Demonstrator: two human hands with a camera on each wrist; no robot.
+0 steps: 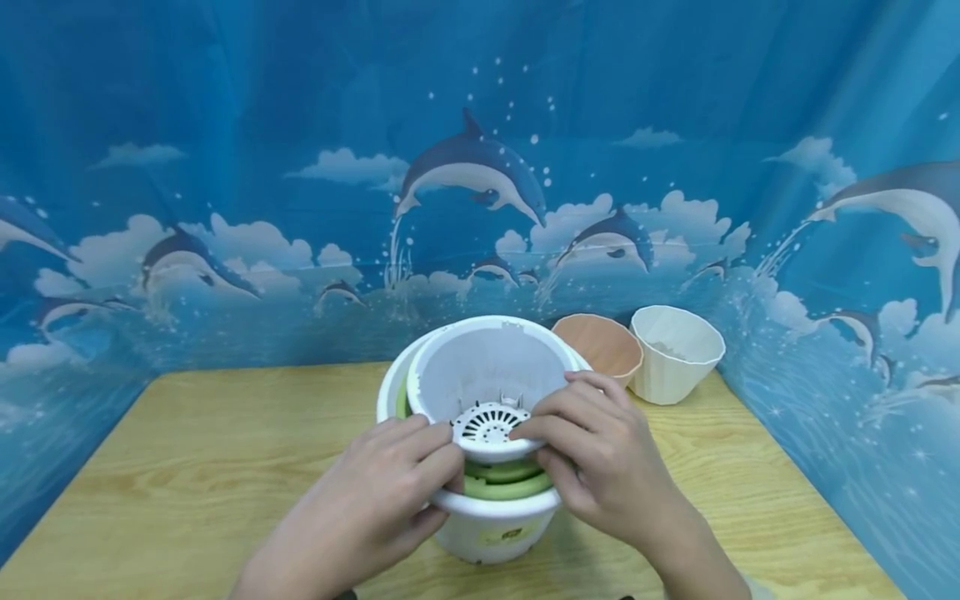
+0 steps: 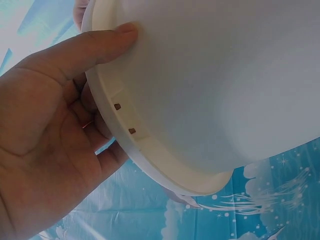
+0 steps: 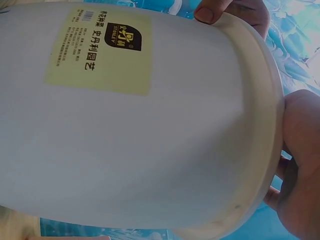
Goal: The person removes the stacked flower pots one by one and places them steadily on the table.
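A stack of plastic plant pots stands in front of me in the head view. The outermost white pot [image 1: 472, 537] has a yellow label [image 3: 100, 67]. Within it sits a green pot [image 1: 517, 489], and on top tilts a smaller white pot [image 1: 491, 362] with a slotted bottom. My left hand [image 1: 390, 483] grips the outer pot's rim, thumb pressed on its outside wall and fingers over the edge. With my right hand [image 1: 607, 450] I pinch the smaller white pot's rim, fingers inside it and thumb beneath.
Behind the stack to the right, a terracotta-coloured pot [image 1: 596, 346] and a cream faceted pot [image 1: 675, 367] stand side by side. The wooden table [image 1: 247, 450] is backed by a blue dolphin curtain [image 1: 300, 217], which also runs along both sides.
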